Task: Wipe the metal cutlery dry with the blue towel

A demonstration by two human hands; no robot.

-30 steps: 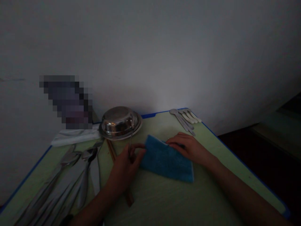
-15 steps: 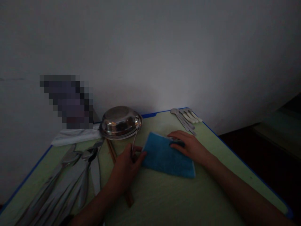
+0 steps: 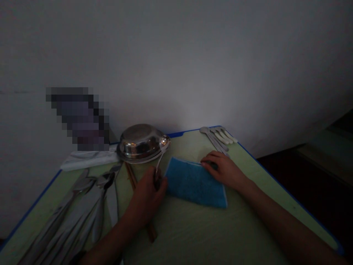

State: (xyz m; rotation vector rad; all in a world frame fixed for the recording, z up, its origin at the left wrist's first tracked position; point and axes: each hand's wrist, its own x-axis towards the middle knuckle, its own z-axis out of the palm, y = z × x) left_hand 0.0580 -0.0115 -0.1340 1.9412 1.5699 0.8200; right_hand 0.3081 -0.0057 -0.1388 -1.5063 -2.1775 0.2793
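A metal spoon (image 3: 161,154) stands up from my left hand (image 3: 149,197), its round bowl showing in front of the overturned metal bowl's right edge. My left fingers are closed around the handle, whose lower end they hide. Just right of that hand a folded blue cloth (image 3: 196,184) lies over the table. My right hand (image 3: 220,169) pinches the cloth's far right edge between thumb and fingers. A dark gap shows under the right fingers.
The shiny metal bowl (image 3: 140,141) is upside down near the wall. Several large serving utensils (image 3: 71,213) lie at left, with chopsticks (image 3: 150,232) beside my left arm. Small spoons and forks (image 3: 217,138) are at the back right. A white packet (image 3: 89,157) lies behind the utensils.
The spoon's bowl has shifted slightly right and now stands out more clearly. My left fingers have closed more around the handle. My right hand has slid a little right along the cloth's edge.
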